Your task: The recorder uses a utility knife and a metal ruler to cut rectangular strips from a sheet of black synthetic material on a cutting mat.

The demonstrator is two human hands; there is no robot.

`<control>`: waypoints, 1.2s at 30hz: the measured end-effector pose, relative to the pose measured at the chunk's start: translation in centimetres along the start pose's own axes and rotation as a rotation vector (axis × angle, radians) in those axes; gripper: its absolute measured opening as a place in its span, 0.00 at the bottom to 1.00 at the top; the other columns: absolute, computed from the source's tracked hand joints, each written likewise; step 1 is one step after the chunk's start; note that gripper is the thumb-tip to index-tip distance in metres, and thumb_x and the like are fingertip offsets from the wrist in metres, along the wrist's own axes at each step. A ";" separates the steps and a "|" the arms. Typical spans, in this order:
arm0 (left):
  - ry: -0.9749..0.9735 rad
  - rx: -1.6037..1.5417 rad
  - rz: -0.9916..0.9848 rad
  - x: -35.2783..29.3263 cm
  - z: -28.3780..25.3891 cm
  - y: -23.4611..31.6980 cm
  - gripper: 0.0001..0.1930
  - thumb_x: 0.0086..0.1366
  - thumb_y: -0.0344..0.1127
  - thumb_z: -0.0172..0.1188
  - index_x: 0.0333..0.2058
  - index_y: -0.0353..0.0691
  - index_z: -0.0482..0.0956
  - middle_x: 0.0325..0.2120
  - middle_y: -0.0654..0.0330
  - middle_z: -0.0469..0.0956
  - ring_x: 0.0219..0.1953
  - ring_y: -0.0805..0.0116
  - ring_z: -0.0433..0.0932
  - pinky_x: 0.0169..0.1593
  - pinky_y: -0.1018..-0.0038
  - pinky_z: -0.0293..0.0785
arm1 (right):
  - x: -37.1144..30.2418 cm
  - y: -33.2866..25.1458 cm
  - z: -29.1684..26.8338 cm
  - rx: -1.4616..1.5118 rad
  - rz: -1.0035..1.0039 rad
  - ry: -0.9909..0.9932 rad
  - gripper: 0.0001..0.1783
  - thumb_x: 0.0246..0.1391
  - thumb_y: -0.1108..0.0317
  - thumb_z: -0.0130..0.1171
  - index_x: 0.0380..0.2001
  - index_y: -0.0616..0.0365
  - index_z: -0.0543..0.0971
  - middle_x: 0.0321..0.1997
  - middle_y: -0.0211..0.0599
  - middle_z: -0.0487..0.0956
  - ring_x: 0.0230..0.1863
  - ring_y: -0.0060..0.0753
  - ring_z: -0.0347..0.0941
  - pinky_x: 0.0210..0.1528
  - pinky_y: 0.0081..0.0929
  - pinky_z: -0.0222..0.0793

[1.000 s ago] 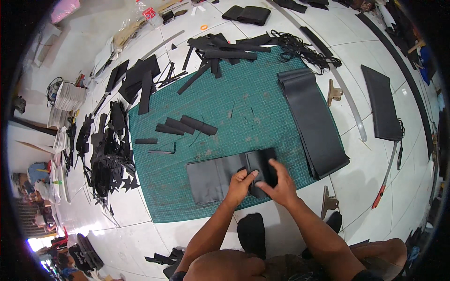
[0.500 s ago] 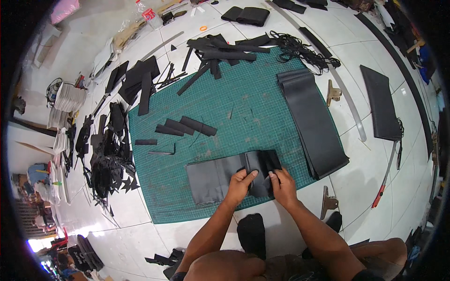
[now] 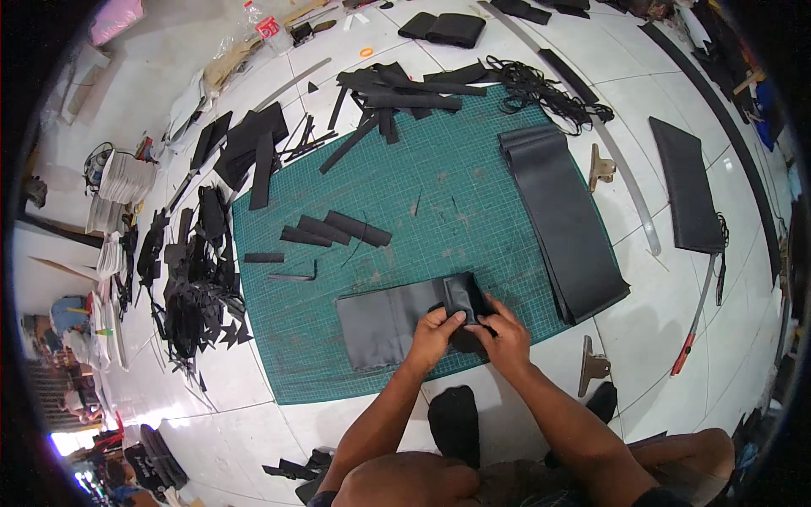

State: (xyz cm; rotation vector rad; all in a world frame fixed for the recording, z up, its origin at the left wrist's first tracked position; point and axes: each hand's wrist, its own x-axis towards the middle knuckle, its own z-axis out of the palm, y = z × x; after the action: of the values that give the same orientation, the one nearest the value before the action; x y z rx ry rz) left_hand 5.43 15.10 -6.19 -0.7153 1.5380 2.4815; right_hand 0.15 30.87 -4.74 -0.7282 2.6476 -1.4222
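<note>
At the near edge of a green cutting mat, both hands hold the folded right part of a smooth black sheet, perhaps leather-like. My left hand is closed on its left side, thumb on top. My right hand pinches the right edge, thumb and fingertips close to the left thumb. A flat dark sheet lies left of the fold; I cannot tell if it is the same piece. To the right lies a stack of long black strips. Several short black strips lie at the mat's left.
Black offcuts heap left of the mat, and more strips lie along its far edge. At the right are two metal clips, a long metal ruler, a black cord bundle and a red-handled tool.
My right hand has moved slightly left toward my left hand, folding the right part of the black sheet inward. My left hand stays about where it was.
</note>
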 end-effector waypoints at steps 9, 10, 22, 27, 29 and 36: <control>0.021 0.034 -0.034 0.1 -0.1 0.0 0.09 0.68 0.36 0.57 0.40 0.37 0.81 0.33 0.66 0.81 0.33 0.78 0.76 0.40 0.77 0.72 | 0.2 -0.2 -1.3 -0.039 0.279 -0.125 0.13 0.57 0.62 0.61 0.35 0.64 0.81 0.56 0.55 0.74 0.49 0.50 0.77 0.47 0.39 0.74; 0.021 0.033 -0.034 0.2 -0.2 -0.2 0.09 0.68 0.36 0.57 0.40 0.37 0.81 0.33 0.66 0.81 0.33 0.78 0.76 0.40 0.77 0.72 | 0.5 -0.6 -1.5 -0.039 0.279 -0.125 0.13 0.57 0.62 0.61 0.35 0.64 0.81 0.56 0.55 0.74 0.49 0.50 0.77 0.47 0.39 0.74; -0.010 -0.001 -0.001 0.1 0.2 0.0 0.08 0.69 0.33 0.56 0.40 0.36 0.80 0.31 0.68 0.80 0.31 0.81 0.75 0.37 0.80 0.72 | 0.2 0.2 -0.9 0.036 0.154 -0.142 0.16 0.51 0.61 0.67 0.32 0.66 0.80 0.61 0.58 0.70 0.53 0.49 0.76 0.45 0.37 0.76; 0.025 -0.019 -0.001 0.0 0.7 0.4 0.09 0.69 0.33 0.56 0.40 0.36 0.80 0.32 0.68 0.80 0.32 0.82 0.75 0.37 0.80 0.72 | 0.2 0.5 -0.9 0.056 0.195 0.011 0.25 0.54 0.55 0.65 0.48 0.61 0.74 0.61 0.59 0.69 0.58 0.55 0.72 0.51 0.40 0.73; 0.015 -0.015 -0.011 0.0 0.2 0.3 0.09 0.69 0.33 0.56 0.40 0.35 0.81 0.32 0.68 0.80 0.32 0.81 0.75 0.37 0.80 0.72 | 0.7 -0.8 -1.5 -0.021 0.113 -0.009 0.29 0.53 0.53 0.65 0.52 0.59 0.71 0.61 0.59 0.69 0.59 0.57 0.70 0.52 0.41 0.73; -0.020 0.035 0.011 0.2 -0.1 0.0 0.09 0.69 0.33 0.56 0.40 0.35 0.81 0.32 0.67 0.81 0.32 0.80 0.76 0.38 0.80 0.73 | 0.3 0.0 -0.7 -0.066 0.055 -0.119 0.19 0.46 0.61 0.71 0.37 0.64 0.82 0.62 0.51 0.70 0.50 0.46 0.78 0.46 0.33 0.76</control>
State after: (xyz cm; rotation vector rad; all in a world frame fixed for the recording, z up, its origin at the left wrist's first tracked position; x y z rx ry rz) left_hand 5.24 14.98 -6.28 -0.6770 1.5790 2.4550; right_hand -0.32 31.26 -4.33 -0.7158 2.6130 -1.2424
